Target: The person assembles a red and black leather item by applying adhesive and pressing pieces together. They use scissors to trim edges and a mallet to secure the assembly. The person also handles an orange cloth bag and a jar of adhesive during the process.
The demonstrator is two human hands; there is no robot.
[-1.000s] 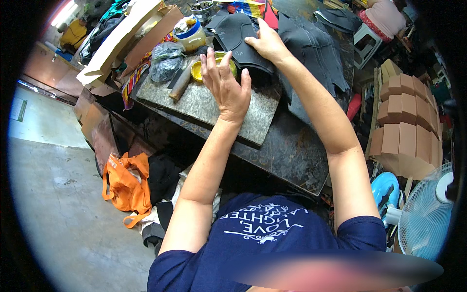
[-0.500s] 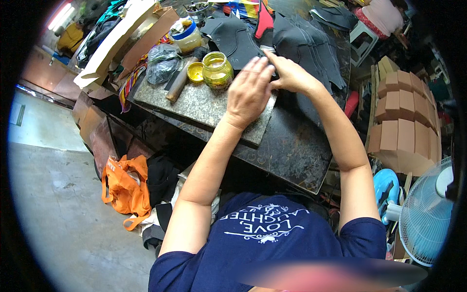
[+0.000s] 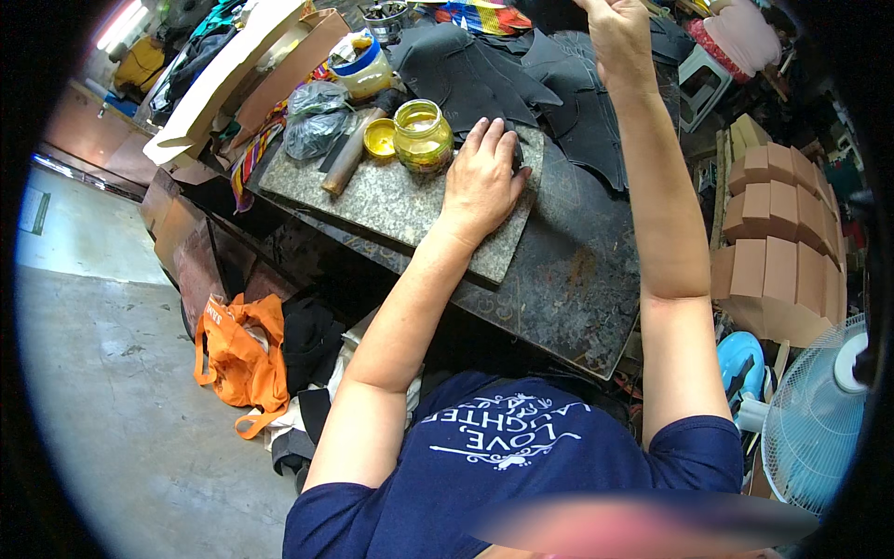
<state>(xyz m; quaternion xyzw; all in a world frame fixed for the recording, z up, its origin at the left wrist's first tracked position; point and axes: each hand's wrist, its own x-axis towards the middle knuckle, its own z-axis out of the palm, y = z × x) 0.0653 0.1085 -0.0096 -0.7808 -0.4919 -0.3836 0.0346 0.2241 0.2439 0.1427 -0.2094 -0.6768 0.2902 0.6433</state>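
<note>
My left hand [image 3: 481, 182] rests at the right edge of a speckled stone slab [image 3: 391, 207], fingers stretched out, with something dark partly hidden beside its thumb. Touching distance away stands an open glass jar [image 3: 424, 144] of yellowish contents, its yellow lid [image 3: 380, 138] beside it. My right hand [image 3: 616, 33] is raised at the top edge of the view, fingers bent together and partly cut off; what they hold cannot be made out. Black sheet pieces with stitched or marked lines, one [image 3: 461, 70] behind the jar and others [image 3: 585, 116] below my right hand, lie on the dark table [image 3: 568, 270].
On the slab are a wooden cylinder-like handle [image 3: 351, 163] and a grey plastic bag [image 3: 312, 123]. Behind them sits a blue-rimmed tub [image 3: 363, 70]. Stacked brown boxes [image 3: 780, 233] and a fan [image 3: 815, 419] stand to the right; another person [image 3: 736, 37] sits at the far right.
My hands have come apart. The right has lifted away and to the right, while the left stays on the slab. The black-and-red piece between the sheets is out of sight, and the sheets have shifted.
</note>
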